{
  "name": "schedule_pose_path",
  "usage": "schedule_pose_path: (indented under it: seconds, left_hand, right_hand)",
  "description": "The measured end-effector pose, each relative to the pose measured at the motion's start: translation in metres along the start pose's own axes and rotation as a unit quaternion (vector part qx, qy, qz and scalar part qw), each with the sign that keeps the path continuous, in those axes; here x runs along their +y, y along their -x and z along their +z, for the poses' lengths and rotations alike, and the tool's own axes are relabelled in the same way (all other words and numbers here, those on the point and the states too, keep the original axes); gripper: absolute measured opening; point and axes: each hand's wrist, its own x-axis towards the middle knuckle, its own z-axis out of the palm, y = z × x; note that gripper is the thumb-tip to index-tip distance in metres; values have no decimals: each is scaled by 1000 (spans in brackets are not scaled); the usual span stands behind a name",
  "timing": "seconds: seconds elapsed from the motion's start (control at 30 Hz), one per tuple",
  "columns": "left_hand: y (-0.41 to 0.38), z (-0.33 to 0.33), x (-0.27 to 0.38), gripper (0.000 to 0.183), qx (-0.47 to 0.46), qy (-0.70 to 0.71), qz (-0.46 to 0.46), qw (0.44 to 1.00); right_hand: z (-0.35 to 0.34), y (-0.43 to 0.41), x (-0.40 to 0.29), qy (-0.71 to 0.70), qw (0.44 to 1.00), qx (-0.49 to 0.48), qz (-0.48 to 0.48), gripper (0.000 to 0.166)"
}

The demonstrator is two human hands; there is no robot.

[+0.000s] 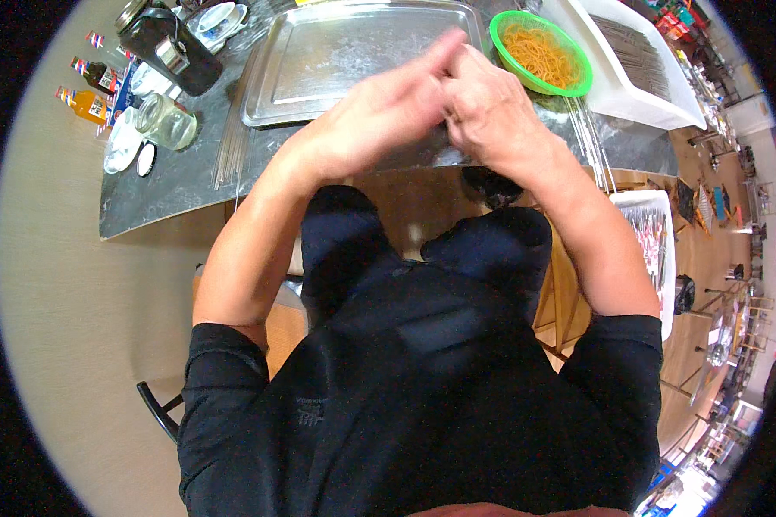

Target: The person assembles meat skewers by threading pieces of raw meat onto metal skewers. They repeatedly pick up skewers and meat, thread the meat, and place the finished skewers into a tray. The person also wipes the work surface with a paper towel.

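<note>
My left hand [388, 106] and my right hand [488, 106] meet above the front edge of a metal tray [284, 71]. The left one is blurred, its fingers stretched towards the upper right. My right hand is bent against it, with its fingers partly hidden. Whether anything small lies between the two hands cannot be seen. Just beyond my right hand stands a green mesh basket [585, 74] holding orange noodle-like strands [537, 55]. Thin metal skewers [588, 139] lie in front of the basket, and more skewers [233, 129] lie left of the tray.
A white bin [659, 106] with many skewers stands at the right. Below it is another white container [666, 258] with skewers and red-and-white pieces. At the left are a glass jar [168, 123], a black jug [191, 61], bottles [90, 106] and a white lid [146, 159].
</note>
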Motion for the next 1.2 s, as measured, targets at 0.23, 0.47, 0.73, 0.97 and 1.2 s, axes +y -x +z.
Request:
schedule_pose_path:
  seconds: [0.23, 0.47, 0.73, 0.97, 1.2]
  left_hand:
    - [19, -11, 35, 91, -51, -361, 158, 918]
    - [21, -11, 20, 49, -38, -368, 198, 908]
    - [23, -6, 42, 49, -53, -342, 163, 924]
    - [30, -7, 30, 50, -41, -371, 170, 912]
    - [23, -5, 19, 87, 13, -403, 176, 898]
  right_hand:
    - [-67, 14, 51, -167, 949, 117, 241, 29]
    - [-57, -19, -16, -162, 980, 44, -106, 43]
    - [-21, -7, -1, -168, 975, 135, -61, 45]
    - [-47, 10, 9, -65, 978, 160, 119, 38]
    - [-47, -14, -59, -111, 985, 129, 5, 34]
